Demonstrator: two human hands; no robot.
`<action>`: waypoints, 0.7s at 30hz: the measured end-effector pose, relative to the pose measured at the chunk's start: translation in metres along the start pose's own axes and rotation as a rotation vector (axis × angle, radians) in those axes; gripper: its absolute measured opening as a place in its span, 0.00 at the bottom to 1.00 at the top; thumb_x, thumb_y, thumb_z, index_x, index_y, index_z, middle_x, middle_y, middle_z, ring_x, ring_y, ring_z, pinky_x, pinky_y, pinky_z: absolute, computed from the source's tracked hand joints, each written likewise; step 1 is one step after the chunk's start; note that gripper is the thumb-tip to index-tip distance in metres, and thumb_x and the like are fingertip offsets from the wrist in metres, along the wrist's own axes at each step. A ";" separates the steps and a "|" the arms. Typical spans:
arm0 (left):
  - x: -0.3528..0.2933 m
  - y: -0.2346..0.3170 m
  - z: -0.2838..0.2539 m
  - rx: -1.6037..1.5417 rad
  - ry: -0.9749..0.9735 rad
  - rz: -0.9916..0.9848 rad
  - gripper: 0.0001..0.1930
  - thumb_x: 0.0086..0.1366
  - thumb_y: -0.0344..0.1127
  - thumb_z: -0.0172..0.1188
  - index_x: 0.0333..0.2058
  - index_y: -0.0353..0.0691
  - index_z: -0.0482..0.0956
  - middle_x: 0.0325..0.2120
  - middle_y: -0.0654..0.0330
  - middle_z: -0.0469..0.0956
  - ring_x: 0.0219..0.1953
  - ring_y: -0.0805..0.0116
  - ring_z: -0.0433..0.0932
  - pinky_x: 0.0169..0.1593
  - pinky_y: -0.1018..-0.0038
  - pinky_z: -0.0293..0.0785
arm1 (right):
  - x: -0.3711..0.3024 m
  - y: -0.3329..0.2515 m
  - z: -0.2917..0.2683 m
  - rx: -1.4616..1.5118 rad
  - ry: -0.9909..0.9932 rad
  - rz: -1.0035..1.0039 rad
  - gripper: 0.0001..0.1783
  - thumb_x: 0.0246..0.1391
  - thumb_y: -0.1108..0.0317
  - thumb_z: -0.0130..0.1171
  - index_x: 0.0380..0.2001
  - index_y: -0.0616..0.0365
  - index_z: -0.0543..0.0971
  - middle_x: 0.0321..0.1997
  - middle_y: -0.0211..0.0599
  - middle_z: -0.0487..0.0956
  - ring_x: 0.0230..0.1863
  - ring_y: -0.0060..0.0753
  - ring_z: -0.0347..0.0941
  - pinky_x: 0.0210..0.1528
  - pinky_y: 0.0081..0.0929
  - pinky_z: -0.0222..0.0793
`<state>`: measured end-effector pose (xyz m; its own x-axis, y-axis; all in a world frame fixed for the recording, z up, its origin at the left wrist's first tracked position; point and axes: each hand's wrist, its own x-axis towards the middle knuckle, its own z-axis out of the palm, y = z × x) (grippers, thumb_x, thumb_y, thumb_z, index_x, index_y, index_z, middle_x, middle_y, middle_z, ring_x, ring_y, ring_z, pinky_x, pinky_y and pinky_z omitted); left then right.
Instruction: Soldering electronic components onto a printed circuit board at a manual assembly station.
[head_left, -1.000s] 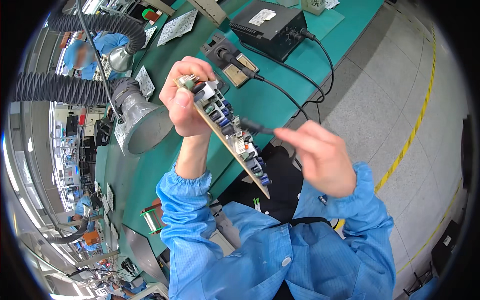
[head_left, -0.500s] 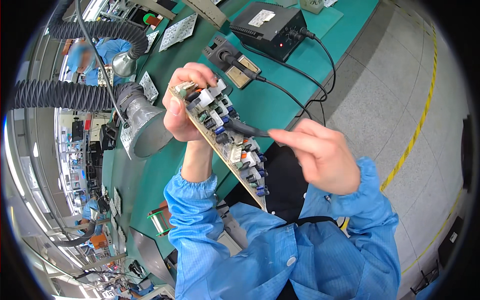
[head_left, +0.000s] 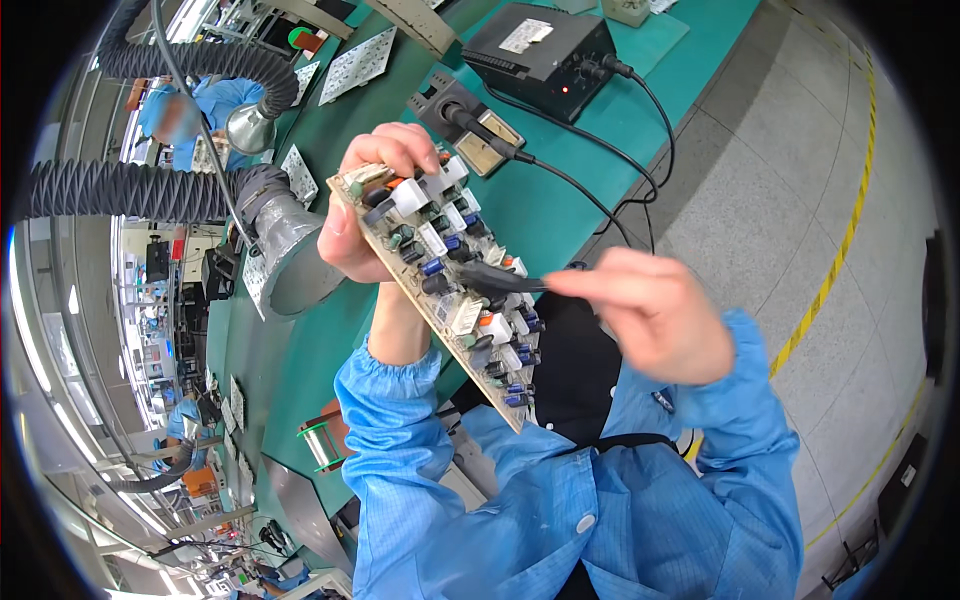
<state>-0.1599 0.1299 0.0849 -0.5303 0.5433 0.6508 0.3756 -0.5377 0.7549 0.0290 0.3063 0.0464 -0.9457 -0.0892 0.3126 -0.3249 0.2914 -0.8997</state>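
A tan circuit board [head_left: 408, 268] is held up and tilted in front of me, crowded with capacitors, white connectors and other small parts. My left hand [head_left: 372, 195] grips its upper end, thumb on the near edge and fingers over the far side. In my right hand [head_left: 650, 310] is a black brush [head_left: 495, 280], its handle pinched between thumb and fingers. The brush head lies among the parts near the board's middle; its bristles are blurred, and some components behind it are hidden.
A soldering station [head_left: 540, 60] and an iron in its holder [head_left: 480, 125] stand on the green bench, cables running right. A fume extractor hood [head_left: 290, 255] hangs at left. A solder spool [head_left: 320, 445] sits lower left. Another person [head_left: 215, 110] works farther off.
The brush has moved slightly down and right along the parts, with my right hand. The board is turned a little, showing more of its component face.
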 end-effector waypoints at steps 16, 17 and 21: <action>-0.006 -0.009 0.035 -0.573 0.013 -0.475 0.29 0.62 0.56 0.33 0.29 0.32 0.69 0.28 0.50 0.71 0.36 0.58 0.65 0.37 0.65 0.69 | 0.038 -0.003 -0.031 -0.727 0.398 -0.379 0.17 0.34 0.74 0.64 0.35 0.52 0.82 0.18 0.31 0.70 0.18 0.31 0.66 0.19 0.27 0.59; -0.008 -0.016 0.033 -0.684 -0.035 -0.454 0.29 0.62 0.56 0.34 0.30 0.31 0.69 0.29 0.49 0.70 0.35 0.59 0.65 0.39 0.65 0.69 | 0.036 -0.007 -0.031 -0.729 0.396 -0.379 0.17 0.34 0.74 0.64 0.35 0.52 0.82 0.18 0.31 0.70 0.18 0.31 0.66 0.19 0.27 0.59; -0.012 -0.019 0.032 -0.644 -0.032 -0.430 0.29 0.62 0.57 0.36 0.30 0.30 0.69 0.28 0.49 0.70 0.33 0.59 0.66 0.32 0.65 0.68 | 0.032 -0.009 -0.018 -0.497 0.304 -0.335 0.18 0.35 0.75 0.64 0.35 0.52 0.82 0.18 0.33 0.69 0.16 0.30 0.65 0.18 0.28 0.59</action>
<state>-0.1365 0.1545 0.0656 -0.5034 0.8023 0.3209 -0.3794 -0.5389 0.7521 0.0020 0.3180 0.0705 -0.7261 -0.0002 0.6876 -0.4879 0.7048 -0.5150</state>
